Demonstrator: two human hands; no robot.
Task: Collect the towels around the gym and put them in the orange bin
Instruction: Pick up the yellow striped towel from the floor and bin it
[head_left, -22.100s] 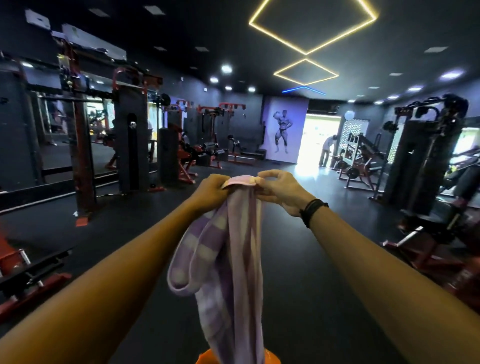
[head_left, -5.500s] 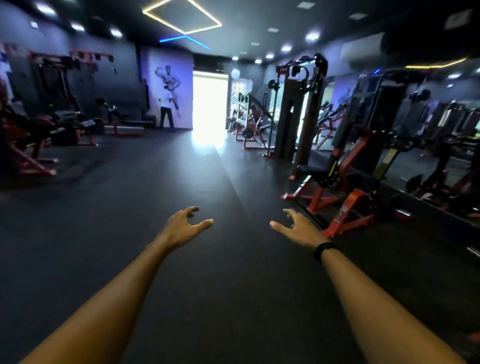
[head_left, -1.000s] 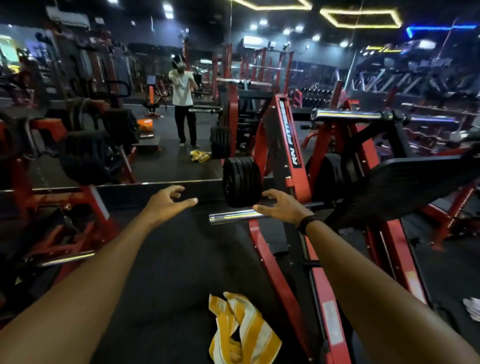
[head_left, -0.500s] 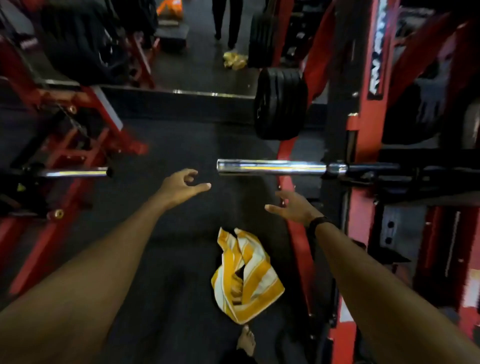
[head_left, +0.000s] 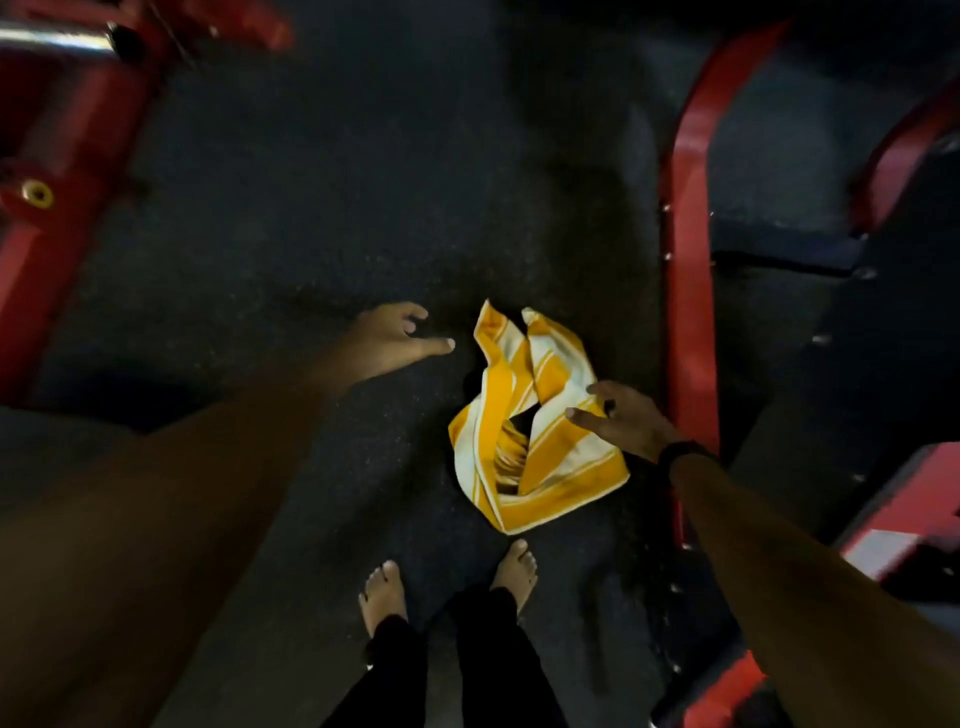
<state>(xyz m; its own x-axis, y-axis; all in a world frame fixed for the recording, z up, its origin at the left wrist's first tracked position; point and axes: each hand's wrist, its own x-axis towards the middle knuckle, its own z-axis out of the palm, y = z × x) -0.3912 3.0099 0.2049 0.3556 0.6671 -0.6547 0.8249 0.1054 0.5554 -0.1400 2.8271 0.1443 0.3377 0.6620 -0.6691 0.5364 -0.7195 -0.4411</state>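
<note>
The dark rubber floor (head_left: 322, 208) fills most of the view, with open room on the left of the towel up to the red machine frame (head_left: 57, 171) at the far left. A red frame bar (head_left: 685, 270) runs just beside the towel's right edge. The yellow and white striped towel (head_left: 524, 415) lies crumpled on the floor in front of two bare feet (head_left: 452, 577), its long axis pointing away from them. The right hand (head_left: 631, 423) is over its right part with fingers spread; contact I cannot tell. The left hand (head_left: 387, 338) is spread wide, holding nothing, near the towel's upper left edge
</note>
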